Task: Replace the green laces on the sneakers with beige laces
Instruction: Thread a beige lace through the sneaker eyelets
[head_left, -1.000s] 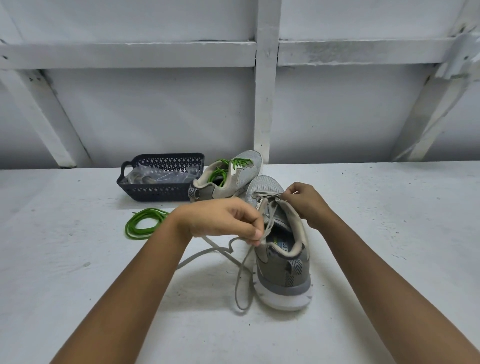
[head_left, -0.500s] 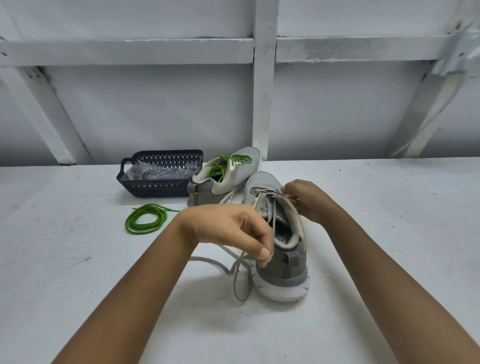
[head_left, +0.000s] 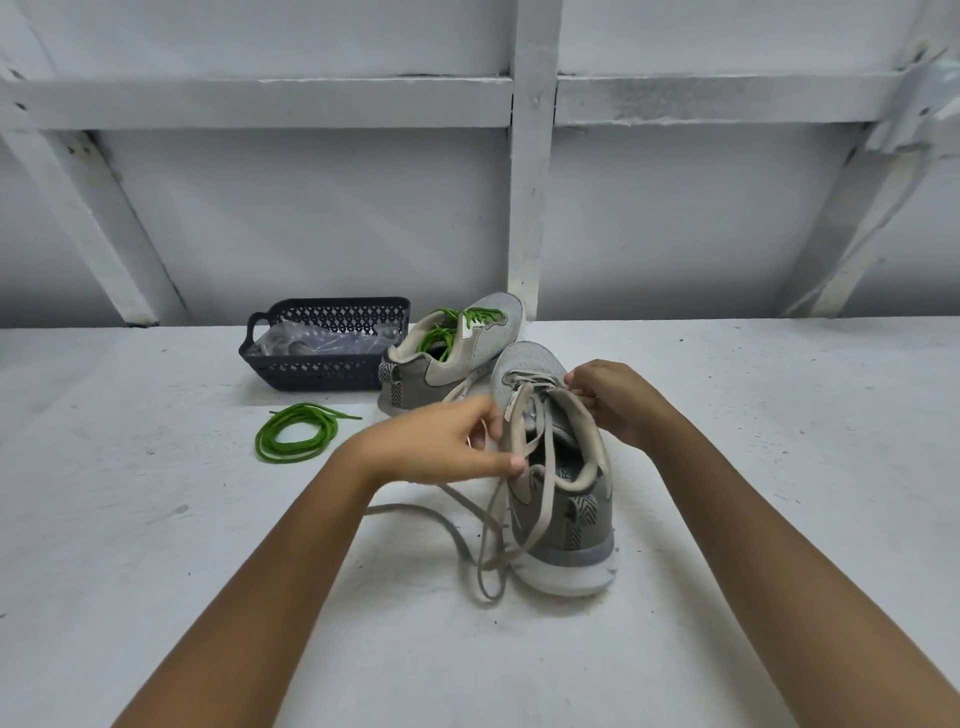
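1. Far left, at the back of the white table (head_left: 156, 519), stands a dark blue basket (head_left: 317, 375) with a crumpled clear plastic bag (head_left: 322, 340) inside it.
2. In front of the basket, a loose green lace (head_left: 311, 415) lies coiled on the tabletop, apart from both shoes.
3. Just right of the basket sits the far sneaker (head_left: 467, 358), grey, its toe pointing away toward the wall. Green laces (head_left: 467, 318) are threaded through it.
4. The left hand (head_left: 441, 444) reaches in from below, its thumb and fingertips pressed together on the beige lace (head_left: 405, 509) just beside the near shoe's collar. From that pinch, slack loops drop to the table and trail off to the left.
5. The near sneaker (head_left: 566, 519) stands upright on its sole in front of the far one, heel toward the person. The beige lace is already crossed through its front eyelets, and one strand runs down over the open collar and heel.
6. The right hand (head_left: 618, 402) is at the shoe's right side, fingers curled in tight, and seems to pinch the beige lace up at the eyelets.
7. Behind everything runs a pale wall with white painted beams.
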